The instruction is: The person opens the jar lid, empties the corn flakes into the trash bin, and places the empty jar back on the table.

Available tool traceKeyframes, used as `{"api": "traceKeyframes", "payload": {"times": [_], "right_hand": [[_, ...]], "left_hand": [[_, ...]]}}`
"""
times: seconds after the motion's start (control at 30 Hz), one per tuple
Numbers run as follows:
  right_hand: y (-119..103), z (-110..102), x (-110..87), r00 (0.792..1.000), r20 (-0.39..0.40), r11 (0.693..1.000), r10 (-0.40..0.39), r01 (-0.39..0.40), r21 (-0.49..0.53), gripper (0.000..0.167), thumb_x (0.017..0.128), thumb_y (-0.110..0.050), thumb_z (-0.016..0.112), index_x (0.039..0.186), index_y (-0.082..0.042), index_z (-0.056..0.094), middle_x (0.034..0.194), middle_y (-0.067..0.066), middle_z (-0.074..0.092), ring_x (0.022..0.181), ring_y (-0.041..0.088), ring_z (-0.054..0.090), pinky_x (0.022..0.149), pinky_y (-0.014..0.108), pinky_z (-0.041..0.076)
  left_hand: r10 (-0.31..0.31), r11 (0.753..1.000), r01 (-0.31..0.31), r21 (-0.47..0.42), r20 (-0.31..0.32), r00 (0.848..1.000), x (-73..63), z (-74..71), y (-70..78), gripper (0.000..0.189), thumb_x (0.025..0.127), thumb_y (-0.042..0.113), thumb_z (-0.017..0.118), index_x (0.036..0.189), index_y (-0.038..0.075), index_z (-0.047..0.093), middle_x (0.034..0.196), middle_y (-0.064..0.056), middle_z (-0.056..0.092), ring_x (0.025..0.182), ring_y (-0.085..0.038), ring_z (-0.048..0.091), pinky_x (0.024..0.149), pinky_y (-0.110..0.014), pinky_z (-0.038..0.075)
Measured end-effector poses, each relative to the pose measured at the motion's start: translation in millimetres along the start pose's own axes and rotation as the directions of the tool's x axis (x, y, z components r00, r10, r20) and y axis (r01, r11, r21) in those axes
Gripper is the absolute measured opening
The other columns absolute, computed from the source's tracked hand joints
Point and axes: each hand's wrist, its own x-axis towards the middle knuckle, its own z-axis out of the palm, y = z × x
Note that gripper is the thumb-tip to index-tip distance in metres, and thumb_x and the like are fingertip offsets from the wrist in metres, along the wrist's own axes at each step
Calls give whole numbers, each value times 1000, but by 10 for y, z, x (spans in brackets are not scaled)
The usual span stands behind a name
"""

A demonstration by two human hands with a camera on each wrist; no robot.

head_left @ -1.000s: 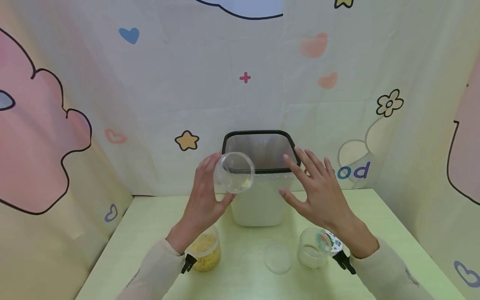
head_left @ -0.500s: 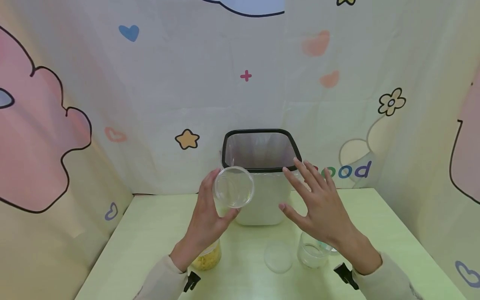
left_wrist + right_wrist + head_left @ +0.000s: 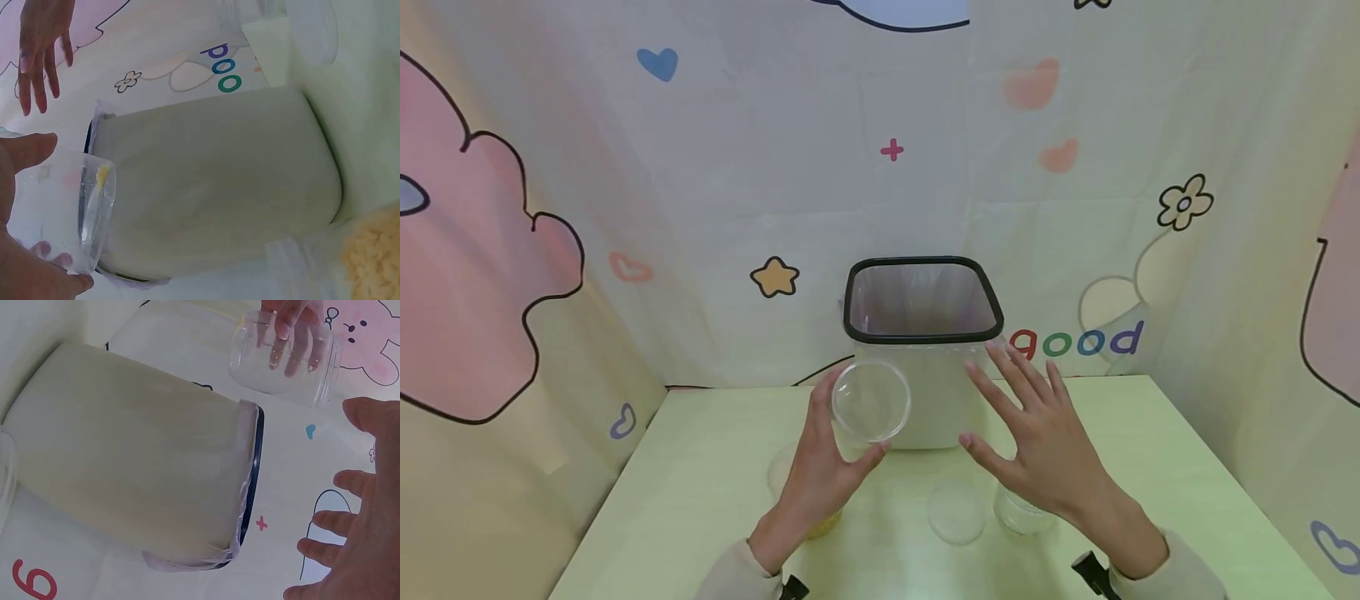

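Observation:
My left hand (image 3: 820,467) grips a clear plastic jar (image 3: 871,402) in front of the bin, its round end facing me in the head view. A small yellow smear shows near one end of the jar in the left wrist view. My right hand (image 3: 1045,433) hangs in the air to the right, fingers spread, touching nothing. Behind the hands stands a pale trash bin (image 3: 932,400) with a black rim and a liner bag. Below my left wrist, mostly hidden, is a jar of yellow crumbly bits (image 3: 378,256).
A clear round lid (image 3: 956,512) lies on the table (image 3: 700,500) between the forearms. Another clear jar (image 3: 1021,512) stands partly hidden under my right wrist. A round clear edge (image 3: 777,471) shows left of my left hand. A printed curtain (image 3: 760,125) hangs behind.
My left hand has lowered the clear jar from beside the bin's rim to in front of its wall. The right hand has sunk a little, still spread.

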Motion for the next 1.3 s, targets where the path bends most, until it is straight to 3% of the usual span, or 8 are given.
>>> {"api": "traceKeyframes", "payload": {"times": [0.17,0.6,0.8,1.07,1.3], "right_hand": [[-21,26,-84,1000,23,1000,6,-6,7,72,87,-52,63,150,-24,42,160,9,32,147,33,29,119,65,11],[-15,145,-271,998,55,999,32,-32,0,75,85,-51,65,150,-26,41,161,6,30,147,32,28,116,66,17],[-21,223,-352,998,53,1000,30,-30,-5,73,86,-53,64,150,-26,41,160,8,33,146,33,30,116,66,17],[-56,332,-452,996,83,999,39,-38,-14,71,89,-57,59,151,-28,39,160,6,33,145,33,31,122,58,7],[-79,428,-547,994,103,1000,24,-22,-21,72,88,-57,60,151,-27,40,161,4,31,145,32,32,125,47,-5]], "left_hand": [[-68,997,68,-29,11,998,-121,72,-5,106,73,23,86,154,20,18,151,-5,40,132,-28,48,103,-54,46],[-211,971,215,-101,49,976,-385,223,-34,105,72,27,87,153,25,20,146,-4,44,131,-26,50,102,-53,46],[-243,964,248,-98,61,968,-491,293,-68,106,71,28,87,152,25,19,144,-5,46,130,-24,50,103,-52,46],[-278,956,284,-75,87,957,-566,339,-113,107,70,28,88,152,21,20,146,-6,44,131,-26,50,105,-52,44],[-319,941,329,-82,115,941,-611,382,-162,105,70,31,87,151,24,21,144,-7,45,129,-29,50,102,-54,45]]}}
